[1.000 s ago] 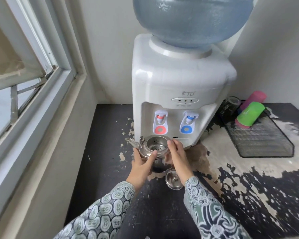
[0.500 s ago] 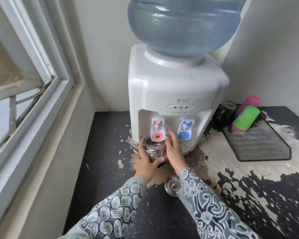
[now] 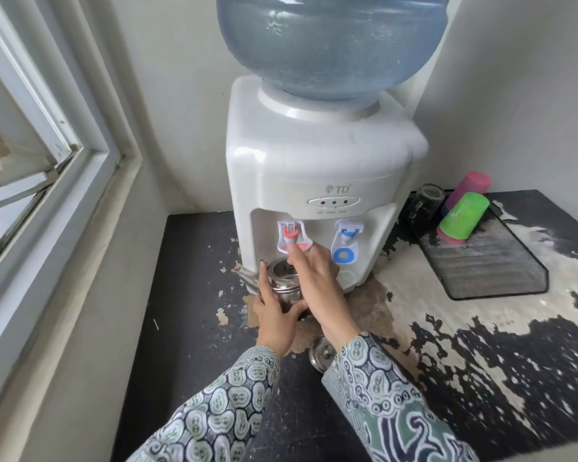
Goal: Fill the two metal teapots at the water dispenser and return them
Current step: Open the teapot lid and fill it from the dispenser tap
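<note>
A small metal teapot point(image 3: 282, 284) stands open on the bench point(image 3: 187, 328) under the red tap point(image 3: 291, 235) of the water dispenser point(image 3: 317, 181), spout pointing left, its lid point(image 3: 321, 353) lying apart on the bench nearer the person. The left hand point(image 3: 276, 316) wraps the pot's near side, fingers point(image 3: 263, 278) closed around the body. The right hand point(image 3: 317, 281) holds nothing, its fingertips point(image 3: 293, 251) spread and pressing the red lever. The pot looks thin, rigid and smooth, so probably light now, noticeably heavier once filled, and slippery if wet. If the red tap runs hot, the bare metal wall may heat fast; no handle is visible here, so I cannot tell where a safer hold lies.
</note>
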Available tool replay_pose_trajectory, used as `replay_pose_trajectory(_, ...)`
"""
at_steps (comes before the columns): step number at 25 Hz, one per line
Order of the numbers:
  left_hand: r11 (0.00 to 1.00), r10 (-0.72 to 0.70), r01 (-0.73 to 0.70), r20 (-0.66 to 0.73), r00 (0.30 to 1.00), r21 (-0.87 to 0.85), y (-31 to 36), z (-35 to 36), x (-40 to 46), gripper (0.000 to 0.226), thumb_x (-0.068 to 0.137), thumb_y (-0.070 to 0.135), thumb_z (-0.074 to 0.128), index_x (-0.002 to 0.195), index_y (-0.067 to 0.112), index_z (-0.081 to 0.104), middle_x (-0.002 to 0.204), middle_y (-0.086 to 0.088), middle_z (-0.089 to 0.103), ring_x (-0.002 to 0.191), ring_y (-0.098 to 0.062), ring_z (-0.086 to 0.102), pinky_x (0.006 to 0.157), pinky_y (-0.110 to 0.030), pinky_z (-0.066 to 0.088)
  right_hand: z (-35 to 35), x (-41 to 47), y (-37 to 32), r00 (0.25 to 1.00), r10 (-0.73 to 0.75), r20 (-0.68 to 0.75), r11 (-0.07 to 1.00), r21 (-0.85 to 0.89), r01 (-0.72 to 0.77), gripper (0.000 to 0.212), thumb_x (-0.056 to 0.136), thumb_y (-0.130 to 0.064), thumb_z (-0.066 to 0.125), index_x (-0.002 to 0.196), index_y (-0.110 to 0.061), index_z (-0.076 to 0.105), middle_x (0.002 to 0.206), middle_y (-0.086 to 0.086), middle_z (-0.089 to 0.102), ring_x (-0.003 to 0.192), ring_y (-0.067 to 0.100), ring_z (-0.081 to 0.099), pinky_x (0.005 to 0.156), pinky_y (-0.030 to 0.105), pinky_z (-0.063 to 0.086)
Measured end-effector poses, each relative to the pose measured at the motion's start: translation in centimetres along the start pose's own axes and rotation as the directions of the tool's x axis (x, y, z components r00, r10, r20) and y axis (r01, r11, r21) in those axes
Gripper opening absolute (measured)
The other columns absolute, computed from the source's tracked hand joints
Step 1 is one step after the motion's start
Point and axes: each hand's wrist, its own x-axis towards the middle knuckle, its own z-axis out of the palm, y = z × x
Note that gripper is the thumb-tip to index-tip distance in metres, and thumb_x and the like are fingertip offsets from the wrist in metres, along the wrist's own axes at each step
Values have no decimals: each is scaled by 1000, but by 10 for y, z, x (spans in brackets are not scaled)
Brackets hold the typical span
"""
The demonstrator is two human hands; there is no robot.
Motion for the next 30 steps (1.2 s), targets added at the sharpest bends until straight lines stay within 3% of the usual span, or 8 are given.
replay_pose_trajectory(3, 1000, 4, -5, -12, 1000, -16, -2, -1, 2, 103, 74, 7, 67, 137, 49, -1, 124, -42, 42, 115, -52, 43, 103, -52, 36, 1, -2, 24, 999, 1, -42, 979, -205, -9, 55, 81, -61, 25, 110, -25, 55, 126, -1, 49, 123, 21, 39, 106, 52, 27)
replay_pose_trajectory(5, 1000, 6, -6, 1, 1000, -17, 0, -3, 1, 101, 75, 8, 68, 142, 44, 1, 134, -30, 37, 121, -42, 41, 107, -47, 33, 7, -8, 42, 988, -26, -154, 985, -171, 0, 53, 78, -62, 25, 107, -26, 51, 127, -5, 46, 125, 17, 37, 106, 53, 26)
replay_pose_trajectory(9, 998, 65, -66, 77, 995, 13, -2, -7, 5, 96, 75, 14, 70, 145, 31, 6, 142, -12, 32, 114, -13, 39, 105, -29, 27, 7, -7, 63, 995, -70, -71, 993, -99, 62, 47, 89, -42, 43, 134, -30, 35, 148, 3, 31, 138, 20, 26, 112, 46, 27)
replay_pose_trajectory(13, 997, 51, -57, 124, 991, 51, -3, -11, 10, 109, 54, 47, 78, 139, 29, 12, 145, -13, 29, 132, -26, 32, 112, -47, 28, -7, 1, 68, 999, -34, 31, 988, -147, 38, 51, 91, -35, 47, 138, -34, 27, 152, -1, 25, 136, 22, 31, 110, 44, 31)
replay_pose_trajectory(17, 998, 35, -43, 154, 988, 48, 0, -11, 8, 109, 62, 32, 81, 142, 26, 7, 148, -13, 18, 135, -27, 20, 115, -45, 22, -11, 6, 71, 993, 18, 115, 986, -167, 2, 61, 92, -36, 46, 144, -36, 13, 157, -6, 8, 144, 22, 11, 115, 48, 20)
replay_pose_trajectory(23, 999, -36, 33, 119, 992, 21, -33, 1, 25, 116, 39, 71, 76, 130, 60, 6, 143, -15, 27, 125, -43, 43, 101, -56, 40, -19, 11, 67, 984, 49, 174, 979, -202, -13, 66, 93, -33, 45, 145, -33, 5, 157, -5, 0, 144, 17, 1, 118, 39, 10)
replay_pose_trajectory(28, 968, 4, 10, -56, 998, 252, 9, 1, -2, 109, 64, 42, 77, 145, 33, 5, 149, -21, -4, 136, -40, 8, 113, -46, 11, -20, 13, 62, 979, 40, 202, 984, -177, -4, 68, 93, -27, 45, 145, -27, 1, 157, 0, -4, 143, 12, -3, 113, 27, 3)
replay_pose_trajectory(30, 930, 157, -102, -129, 979, 354, 6, 6, -7, 105, 68, 41, 75, 147, 25, 7, 150, -24, -2, 137, -41, 7, 113, -46, 11, -21, 15, 63, 976, 38, 214, 986, -168, -2, 68, 94, -26, 45, 145, -27, -1, 157, 1, -6, 143, 11, -4, 112, 25, 3)
